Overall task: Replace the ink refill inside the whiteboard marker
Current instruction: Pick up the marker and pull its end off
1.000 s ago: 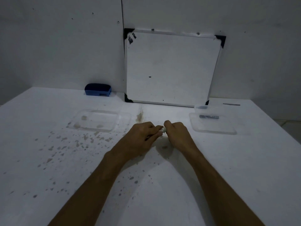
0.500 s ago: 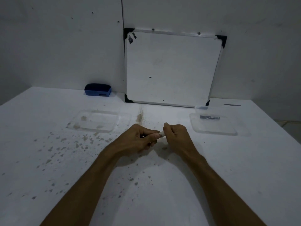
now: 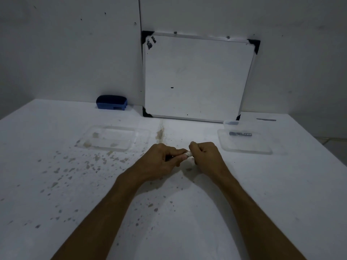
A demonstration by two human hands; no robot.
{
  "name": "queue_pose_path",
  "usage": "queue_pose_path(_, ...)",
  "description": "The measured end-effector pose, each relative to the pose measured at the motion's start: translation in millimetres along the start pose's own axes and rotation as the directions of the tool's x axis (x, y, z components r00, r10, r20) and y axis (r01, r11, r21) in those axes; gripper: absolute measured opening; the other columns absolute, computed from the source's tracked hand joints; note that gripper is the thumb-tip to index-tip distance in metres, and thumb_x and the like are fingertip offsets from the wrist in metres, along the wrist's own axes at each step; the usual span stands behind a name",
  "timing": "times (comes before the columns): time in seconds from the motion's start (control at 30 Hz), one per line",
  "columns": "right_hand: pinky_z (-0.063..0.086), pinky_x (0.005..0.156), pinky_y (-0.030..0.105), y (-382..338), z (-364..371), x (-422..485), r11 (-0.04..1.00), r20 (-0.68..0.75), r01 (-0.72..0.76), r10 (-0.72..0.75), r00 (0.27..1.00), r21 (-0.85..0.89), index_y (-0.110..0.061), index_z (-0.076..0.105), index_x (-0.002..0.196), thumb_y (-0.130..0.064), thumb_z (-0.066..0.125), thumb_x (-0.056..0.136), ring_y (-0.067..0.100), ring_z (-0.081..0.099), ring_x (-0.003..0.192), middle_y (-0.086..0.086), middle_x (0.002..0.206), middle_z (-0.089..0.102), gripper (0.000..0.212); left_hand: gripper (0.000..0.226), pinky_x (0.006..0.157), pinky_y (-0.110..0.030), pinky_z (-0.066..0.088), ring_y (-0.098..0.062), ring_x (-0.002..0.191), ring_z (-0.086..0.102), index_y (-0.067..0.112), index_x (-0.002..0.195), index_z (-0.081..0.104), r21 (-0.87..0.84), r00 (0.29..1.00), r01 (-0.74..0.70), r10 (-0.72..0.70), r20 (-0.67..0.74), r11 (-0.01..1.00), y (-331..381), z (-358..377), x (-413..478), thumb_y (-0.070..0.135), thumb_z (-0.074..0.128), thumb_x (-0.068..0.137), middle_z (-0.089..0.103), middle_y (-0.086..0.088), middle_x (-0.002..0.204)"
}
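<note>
Both hands meet over the middle of the white table. My left hand and my right hand each curl round one end of a whiteboard marker; only a short white stretch shows between the fingers, the rest is hidden in my fists. A thin dark part shows inside my left fist. A dark refill with pale lettering lies in a clear tray to the right of my hands.
A second clear tray with brown stains lies at the left. A whiteboard leans on the back wall, a blue eraser beside it. A dark strip lies at the far right. Brown specks dot the left tabletop.
Both hands have drifted slightly left and toward me, still gripping the marker between them. The trays, refill and eraser have not moved.
</note>
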State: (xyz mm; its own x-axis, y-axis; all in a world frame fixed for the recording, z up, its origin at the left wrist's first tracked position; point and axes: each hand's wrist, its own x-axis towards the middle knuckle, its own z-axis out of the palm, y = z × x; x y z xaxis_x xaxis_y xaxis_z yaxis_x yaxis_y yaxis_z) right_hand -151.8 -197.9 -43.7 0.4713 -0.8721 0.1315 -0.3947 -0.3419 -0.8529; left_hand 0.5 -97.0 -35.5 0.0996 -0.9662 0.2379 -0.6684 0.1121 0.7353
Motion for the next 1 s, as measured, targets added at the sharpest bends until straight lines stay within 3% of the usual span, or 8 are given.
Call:
queue_pose_path(0.27,0.034,0.05,0.022,1.3,1.5,-1.1,0.986,0.008,0.167,-0.167,0.986,0.022,-0.009,0.05,0.058,-0.029,0.047,0.107,0.008,0.035,0.045,0.008,0.053,0.042,0.053,0.033,0.05,-0.023,0.044,-0.01,0.048,0.048,0.028,0.074,0.077,-0.287,0.975,0.171,-0.121,0.184,0.943,-1.2,-14.2,-4.6,0.041,0.06,0.099,0.062,0.009,0.058)
queue_pose_path(0.4,0.04,0.059,0.022,-3.8,-2.0,2.2,0.998,0.133,0.023,-0.015,0.991,-0.063,-0.013,0.048,0.056,-0.058,0.033,0.103,0.009,0.043,0.048,0.0,0.052,0.048,0.067,0.033,0.055,-0.019,0.047,-0.01,0.047,0.052,0.017,0.091,0.083,-0.186,0.981,0.159,-0.134,0.141,0.97,1.3,-10.0,-1.4,0.042,0.061,0.096,0.07,0.022,0.062)
queue_pose_path(0.5,0.04,0.059,0.025,-4.8,-6.2,4.0,0.995,0.167,0.015,0.003,0.986,-0.102,-0.015,0.051,0.054,-0.055,0.038,0.104,0.011,0.047,0.051,-0.005,0.052,0.052,0.065,0.044,0.062,-0.025,0.052,-0.035,0.062,0.06,0.022,0.107,0.082,-0.156,0.984,0.158,-0.142,0.111,0.975,0.5,-7.2,-1.1,0.056,0.06,0.088,0.078,0.014,0.075)
queue_pose_path(0.63,0.038,0.056,0.022,3.8,-17.9,4.5,0.995,0.107,0.085,-0.08,0.991,-0.049,-0.016,0.044,0.062,-0.056,0.043,0.102,0.014,0.04,0.053,0.004,0.058,0.045,0.056,0.033,0.064,-0.02,0.049,-0.001,0.058,0.062,0.021,0.084,0.082,-0.15,0.977,0.204,-0.193,0.088,0.967,-7.1,-13.9,-2.1,0.044,0.062,0.096,0.077,0.024,0.096)
queue_pose_path(0.7,0.037,0.051,0.014,3.0,-22.4,3.5,0.996,0.089,0.055,-0.061,0.994,0.069,-0.018,0.039,0.064,-0.058,0.043,0.102,0.011,0.037,0.051,-0.002,0.057,0.042,0.054,0.038,0.056,-0.014,0.046,-0.003,0.051,0.059,0.016,0.08,0.079,-0.178,0.979,0.205,-0.2,0.047,0.962,-5.9,-19.4,-2.9,0.044,0.06,0.097,0.074,0.014,0.074)
queue_pose_path(0.77,0.035,0.051,0.022,1.4,-23.0,2.8,0.965,0.118,-0.029,-0.002,0.993,0.259,-0.02,0.039,0.066,-0.057,0.047,0.101,0.011,0.038,0.051,-0.008,0.055,0.041,0.051,0.043,0.055,-0.016,0.049,-0.008,0.053,0.06,0.01,0.091,0.077,-0.289,0.981,0.188,-0.192,0.015,0.939,-1.5,-21.9,-3.8,0.048,0.059,0.093,0.069,0.001,0.066)
queue_pose_path(0.87,0.039,0.061,0.037,-0.5,-18.8,0.0,0.897,0.156,-0.087,0.02,0.988,0.433,-0.015,0.047,0.075,-0.057,0.054,0.098,0.019,0.046,0.061,-0.004,0.06,0.047,0.048,0.043,0.072,-0.028,0.059,-0.016,0.071,0.066,0.017,0.119,0.072,-0.511,0.979,0.189,-0.199,0.036,0.839,-0.2,-18.3,-1.2,0.046,0.058,0.09,0.067,-0.006,0.082)
queue_pose_path(1.0,0.055,0.071,0.023,-1.0,-11.8,-3.1,0.925,0.037,0.034,-0.052,0.998,0.378,-0.013,0.067,0.095,-0.045,0.066,0.095,0.011,0.067,0.07,-0.008,0.077,0.073,0.031,0.031,0.082,-0.034,0.058,-0.023,0.085,0.07,0.023,0.132,0.064,-0.699,0.968,0.164,-0.25,-0.021,0.696,-7.1,-9.9,4.6,0.03,0.053,0.105,0.067,-0.008,0.088)
